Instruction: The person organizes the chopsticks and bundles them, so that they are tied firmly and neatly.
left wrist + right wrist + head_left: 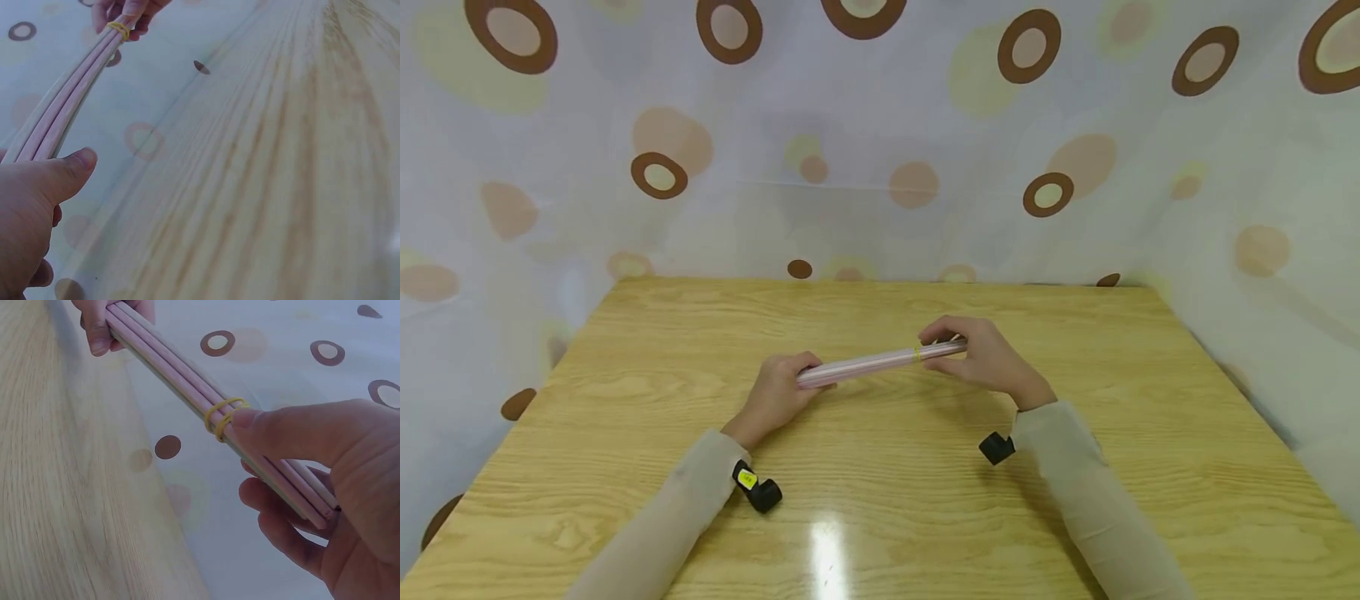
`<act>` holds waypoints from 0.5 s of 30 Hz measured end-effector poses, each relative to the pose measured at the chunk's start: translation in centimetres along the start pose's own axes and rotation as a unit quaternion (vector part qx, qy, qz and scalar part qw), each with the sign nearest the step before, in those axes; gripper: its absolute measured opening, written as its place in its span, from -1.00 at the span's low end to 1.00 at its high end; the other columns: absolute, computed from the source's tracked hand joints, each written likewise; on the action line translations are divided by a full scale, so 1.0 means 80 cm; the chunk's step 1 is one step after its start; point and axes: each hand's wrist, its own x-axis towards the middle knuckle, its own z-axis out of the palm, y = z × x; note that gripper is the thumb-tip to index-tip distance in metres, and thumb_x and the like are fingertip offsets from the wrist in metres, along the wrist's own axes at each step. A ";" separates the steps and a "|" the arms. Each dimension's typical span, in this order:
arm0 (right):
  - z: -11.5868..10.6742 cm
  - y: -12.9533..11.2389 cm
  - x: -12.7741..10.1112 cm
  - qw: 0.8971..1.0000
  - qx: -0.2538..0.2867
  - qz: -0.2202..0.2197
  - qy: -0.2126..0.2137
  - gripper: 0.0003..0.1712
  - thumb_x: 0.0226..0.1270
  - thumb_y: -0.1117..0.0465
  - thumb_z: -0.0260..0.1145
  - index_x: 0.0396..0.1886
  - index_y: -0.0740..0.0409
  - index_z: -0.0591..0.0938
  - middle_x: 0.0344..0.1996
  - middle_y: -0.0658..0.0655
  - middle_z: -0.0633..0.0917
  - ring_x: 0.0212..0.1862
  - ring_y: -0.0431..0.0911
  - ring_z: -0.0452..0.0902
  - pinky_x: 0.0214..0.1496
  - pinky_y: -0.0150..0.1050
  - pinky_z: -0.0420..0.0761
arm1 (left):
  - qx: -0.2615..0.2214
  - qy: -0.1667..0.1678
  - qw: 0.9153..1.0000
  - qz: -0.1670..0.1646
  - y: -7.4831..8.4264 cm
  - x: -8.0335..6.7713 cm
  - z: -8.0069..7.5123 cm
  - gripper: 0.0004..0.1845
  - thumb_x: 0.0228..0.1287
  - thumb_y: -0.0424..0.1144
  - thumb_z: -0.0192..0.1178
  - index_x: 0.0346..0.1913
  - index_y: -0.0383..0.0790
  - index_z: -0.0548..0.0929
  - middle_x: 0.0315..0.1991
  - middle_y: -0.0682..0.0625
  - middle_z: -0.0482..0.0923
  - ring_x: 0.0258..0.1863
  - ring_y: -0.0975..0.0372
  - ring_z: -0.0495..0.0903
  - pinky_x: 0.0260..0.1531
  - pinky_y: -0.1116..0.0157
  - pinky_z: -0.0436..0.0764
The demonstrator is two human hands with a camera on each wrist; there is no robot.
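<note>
A bundle of long, thin pink and whitish sticks (868,364) is held up above the table between both hands. A yellow rubber band (219,419) is wrapped in loops round the sticks near their right end. The left hand (778,387) grips the other end of the bundle, its thumb lying along the sticks (69,109) in the left wrist view. At the banded end, the right hand (988,358) holds the sticks, with its thumb (250,419) against the band and its fingers curled beneath. The left hand hides the sticks' far-left tips.
Below the hands is a wooden table (880,483) with a light reflection near the front. A white cloth with brown and beige ovals (850,225) hangs behind and at the sides. Each sleeve carries a small black wrist camera (763,493).
</note>
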 end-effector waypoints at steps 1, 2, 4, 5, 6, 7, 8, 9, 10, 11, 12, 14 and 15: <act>-0.002 -0.001 -0.001 1.000 0.003 -0.001 -0.004 -0.73 0.16 0.28 0.44 -0.12 0.12 0.66 -0.16 0.07 0.71 -0.14 -0.09 0.62 -0.08 -0.19 0.63 | -0.002 -0.001 1.000 -0.003 -0.001 -0.001 0.001 -0.76 -0.06 -0.24 0.52 -0.36 -0.24 0.68 -0.45 -0.07 0.70 -0.50 0.18 0.60 -0.43 0.18 0.56; -0.002 -0.001 -0.001 1.000 0.005 -0.003 -0.009 -0.75 0.18 0.29 0.43 -0.13 0.13 0.66 -0.17 0.08 0.71 -0.14 -0.08 0.63 -0.09 -0.21 0.63 | -0.003 -0.001 1.000 -0.005 -0.001 -0.001 0.001 -0.77 -0.06 -0.24 0.52 -0.37 -0.24 0.69 -0.46 -0.07 0.70 -0.50 0.19 0.60 -0.44 0.19 0.56; -0.002 -0.002 -0.001 1.000 0.011 -0.007 -0.019 -0.80 0.21 0.31 0.39 -0.15 0.15 0.66 -0.19 0.11 0.71 -0.14 -0.06 0.64 -0.09 -0.24 0.64 | -0.006 -0.003 1.000 -0.007 -0.002 -0.003 0.002 -0.78 -0.06 -0.25 0.52 -0.37 -0.23 0.69 -0.46 -0.06 0.70 -0.51 0.21 0.59 -0.44 0.21 0.55; -0.001 -0.002 -0.001 1.000 0.013 -0.007 -0.023 -0.82 0.22 0.32 0.39 -0.17 0.16 0.67 -0.20 0.11 0.71 -0.15 -0.05 0.65 -0.10 -0.26 0.64 | -0.009 -0.004 1.000 -0.006 -0.002 -0.004 0.003 -0.78 -0.05 -0.25 0.52 -0.37 -0.23 0.69 -0.46 -0.06 0.69 -0.51 0.21 0.58 -0.45 0.22 0.55; 0.001 -0.003 -0.001 1.000 0.014 -0.007 -0.027 -0.83 0.23 0.32 0.38 -0.18 0.17 0.67 -0.21 0.12 0.71 -0.15 -0.05 0.65 -0.10 -0.28 0.64 | -0.012 -0.006 1.000 -0.005 -0.002 -0.004 0.003 -0.79 -0.05 -0.25 0.51 -0.37 -0.23 0.69 -0.46 -0.06 0.70 -0.50 0.23 0.58 -0.44 0.23 0.55; 0.002 -0.005 -0.001 0.999 0.014 -0.006 -0.029 -0.84 0.22 0.32 0.38 -0.19 0.17 0.67 -0.21 0.12 0.71 -0.16 -0.05 0.66 -0.11 -0.29 0.64 | -0.015 -0.008 1.000 -0.004 -0.001 -0.005 0.003 -0.79 -0.04 -0.25 0.51 -0.37 -0.23 0.69 -0.46 -0.05 0.70 -0.51 0.23 0.58 -0.44 0.23 0.55; 0.003 -0.005 -0.001 0.999 0.011 -0.005 -0.032 -0.85 0.22 0.32 0.38 -0.19 0.17 0.67 -0.22 0.11 0.71 -0.16 -0.06 0.67 -0.11 -0.31 0.64 | -0.017 -0.009 1.000 -0.002 -0.001 -0.005 0.004 -0.79 -0.04 -0.25 0.51 -0.37 -0.23 0.69 -0.46 -0.05 0.70 -0.51 0.24 0.57 -0.44 0.24 0.54; 0.004 -0.006 -0.001 0.999 0.008 -0.004 -0.034 -0.85 0.22 0.33 0.38 -0.20 0.17 0.67 -0.22 0.11 0.71 -0.16 -0.06 0.67 -0.11 -0.32 0.64 | -0.019 -0.011 1.000 -0.001 0.000 -0.006 0.004 -0.80 -0.03 -0.25 0.50 -0.37 -0.23 0.69 -0.45 -0.04 0.70 -0.51 0.25 0.56 -0.44 0.25 0.54; 0.005 -0.007 -0.001 0.999 0.005 -0.003 -0.036 -0.85 0.22 0.33 0.38 -0.20 0.17 0.67 -0.22 0.11 0.71 -0.16 -0.06 0.68 -0.11 -0.32 0.64 | -0.021 -0.012 1.000 -0.001 0.001 -0.006 0.004 -0.80 -0.03 -0.25 0.50 -0.37 -0.23 0.69 -0.45 -0.04 0.70 -0.51 0.25 0.56 -0.44 0.25 0.54; 0.006 -0.008 -0.001 0.999 0.001 -0.001 -0.038 -0.85 0.22 0.33 0.38 -0.21 0.17 0.67 -0.23 0.10 0.71 -0.16 -0.07 0.68 -0.11 -0.33 0.64 | -0.022 -0.013 1.000 0.000 0.002 -0.006 0.004 -0.79 -0.04 -0.25 0.51 -0.37 -0.23 0.69 -0.45 -0.04 0.70 -0.51 0.25 0.56 -0.44 0.25 0.54; 0.007 -0.009 -0.001 0.999 -0.005 0.000 -0.040 -0.85 0.22 0.32 0.39 -0.21 0.17 0.67 -0.23 0.10 0.71 -0.16 -0.08 0.69 -0.11 -0.34 0.63 | -0.022 -0.015 1.000 0.001 0.002 -0.006 0.004 -0.79 -0.04 -0.25 0.51 -0.37 -0.23 0.69 -0.45 -0.04 0.70 -0.51 0.26 0.56 -0.44 0.25 0.54; 0.007 -0.010 -0.002 0.999 -0.025 -0.002 -0.036 -0.86 0.21 0.31 0.40 -0.22 0.16 0.68 -0.25 0.09 0.72 -0.18 -0.10 0.70 -0.13 -0.34 0.64 | -0.019 -0.016 1.000 0.004 0.003 -0.004 0.004 -0.79 -0.04 -0.24 0.51 -0.37 -0.23 0.69 -0.44 -0.04 0.70 -0.50 0.25 0.56 -0.43 0.25 0.54; 0.007 -0.011 -0.001 0.999 -0.038 -0.005 -0.033 -0.86 0.20 0.30 0.40 -0.23 0.16 0.68 -0.26 0.08 0.73 -0.20 -0.11 0.70 -0.15 -0.34 0.64 | -0.017 -0.017 1.000 0.005 0.003 -0.003 0.004 -0.78 -0.04 -0.24 0.51 -0.36 -0.23 0.69 -0.44 -0.04 0.70 -0.50 0.25 0.56 -0.43 0.25 0.54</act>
